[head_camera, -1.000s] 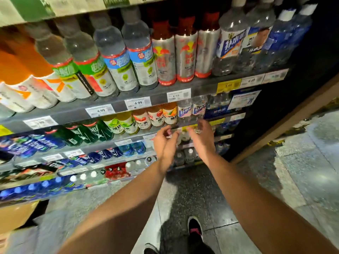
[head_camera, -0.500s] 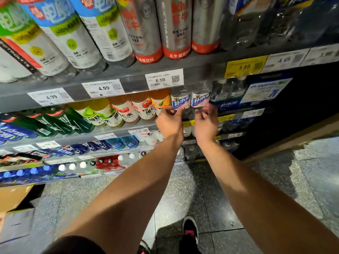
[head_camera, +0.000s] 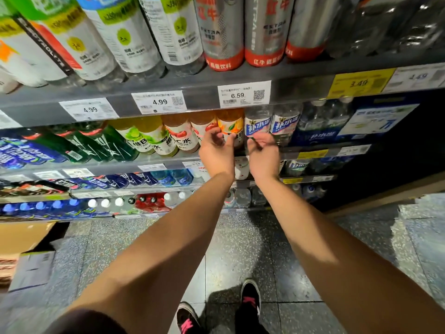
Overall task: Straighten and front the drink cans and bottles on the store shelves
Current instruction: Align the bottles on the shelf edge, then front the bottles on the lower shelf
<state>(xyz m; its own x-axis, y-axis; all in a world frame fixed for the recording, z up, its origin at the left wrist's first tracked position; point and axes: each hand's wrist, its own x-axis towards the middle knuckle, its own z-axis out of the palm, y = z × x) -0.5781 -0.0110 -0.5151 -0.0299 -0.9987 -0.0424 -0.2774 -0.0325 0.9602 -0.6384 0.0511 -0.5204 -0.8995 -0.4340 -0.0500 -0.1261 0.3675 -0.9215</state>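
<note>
Left hand (head_camera: 218, 153) curls loosely in front of the orange bottle (head_camera: 231, 127), thumb and fingers bent toward its label but, as far as I can tell, not closed on it; whether they touch is unclear. Right hand (head_camera: 263, 154) is likewise half-curled, fingers bent and empty, just below the clear bottle (head_camera: 258, 124) with the blue label.

Both bottles stand at the front edge of the second shelf (head_camera: 313, 150), under the 6.59 tag (head_camera: 244, 95), side by side and close together. Each stands upright, long axis vertical, cap end hidden behind the upper shelf's lip. Their labels face outward toward the aisle, the clear one's blue lettering readable, so they look nearly fronted.

I judge the step in hand to be squaring this pair. Next, each hand needs to close around its bottle's body and either twist it a little so the label faces straight out, or draw it flush with the shelf's front edge, in line with the red-label bottles (head_camera: 183, 138) to the left.
</note>
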